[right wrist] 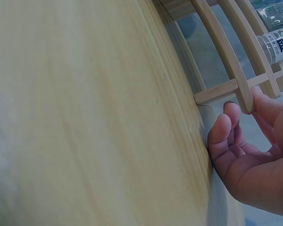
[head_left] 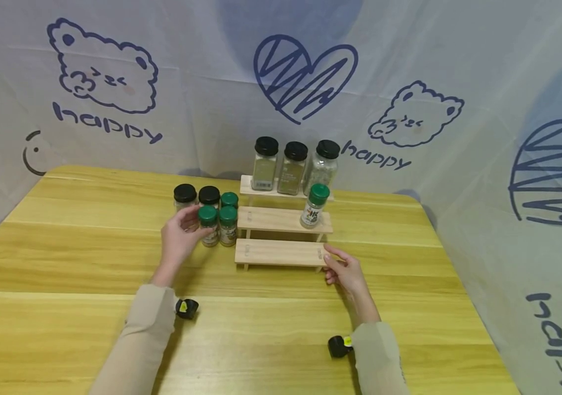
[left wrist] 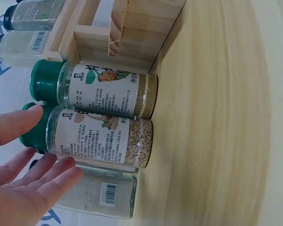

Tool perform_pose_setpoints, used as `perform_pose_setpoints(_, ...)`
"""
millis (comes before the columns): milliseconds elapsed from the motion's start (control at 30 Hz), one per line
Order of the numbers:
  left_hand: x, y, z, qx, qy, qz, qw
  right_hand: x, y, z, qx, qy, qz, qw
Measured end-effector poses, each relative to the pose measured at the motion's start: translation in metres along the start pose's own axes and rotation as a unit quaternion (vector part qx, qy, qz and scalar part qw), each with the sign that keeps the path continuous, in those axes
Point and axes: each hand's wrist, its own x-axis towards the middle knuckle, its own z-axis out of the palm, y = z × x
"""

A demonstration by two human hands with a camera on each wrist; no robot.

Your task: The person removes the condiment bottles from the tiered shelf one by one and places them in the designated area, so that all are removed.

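Observation:
In the head view my left hand is around the left side of a green-capped spice jar. The left wrist view has its thumb at the green cap and the other fingers spread loosely beside the jar, which holds pale seeds. A second green-capped jar stands right against it. At the right end of a three-tier wooden spice rack, my right hand pinches the lowest shelf's edge. In the right wrist view that hand has its fingertips about the shelf end.
Three black-capped jars stand on the rack's top shelf. One green-capped jar sits at the right of the middle shelf. Behind my left hand are two more black-capped jars and another green cap. A printed cloth hangs behind the table.

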Motion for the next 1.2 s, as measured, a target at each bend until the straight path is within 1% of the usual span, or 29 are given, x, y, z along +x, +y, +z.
perform_pose_setpoints(67, -0.002, 0.001, -0.002, -0.005, -0.001, -0.004, 1.0, 0.0, 0.0, 0.0, -0.001, -0.001, 0.0, 1.0)
perform_pose_setpoints(200, -0.006, 0.003, -0.003, -0.01, 0.004, -0.024, 0.9997, 0.0, 0.0, 0.0, -0.005, 0.001, 0.001, 1.0)
perform_pose_setpoints(333, -0.009, 0.003, -0.002, -0.006, 0.02, -0.041, 0.9989, 0.001, 0.0, 0.001, -0.004, 0.005, 0.001, 1.0)
perform_pose_setpoints(433, -0.011, 0.003, -0.001, -0.005, 0.035, -0.046, 0.9983, 0.001, 0.0, 0.0, -0.004, 0.006, 0.0, 1.0)
perform_pose_setpoints(500, -0.013, 0.003, 0.0, -0.006, 0.038, -0.047, 0.9981, 0.001, 0.0, 0.0, -0.005, 0.007, 0.001, 1.0)
perform_pose_setpoints(600, -0.015, 0.004, 0.001, -0.016, 0.033, -0.043, 0.9984, 0.001, 0.001, 0.0, -0.004, 0.008, 0.001, 1.0)
perform_pose_setpoints(833, -0.018, 0.007, 0.006, -0.043, 0.007, -0.025, 0.9988, 0.0, 0.001, 0.0, 0.0, 0.008, 0.005, 1.0)
perform_pose_setpoints(1000, -0.019, 0.01, 0.011, -0.038, -0.006, -0.018, 0.9991, 0.0, 0.001, 0.001, 0.0, 0.007, 0.005, 1.0)
perform_pose_setpoints(1100, -0.018, 0.012, 0.014, -0.031, -0.015, -0.005, 0.9994, 0.0, 0.0, 0.001, 0.0, 0.007, 0.004, 1.0)
perform_pose_setpoints(1200, -0.017, 0.014, 0.018, -0.037, -0.027, 0.011, 0.9989, 0.0, 0.0, 0.001, -0.003, 0.008, 0.003, 1.0)
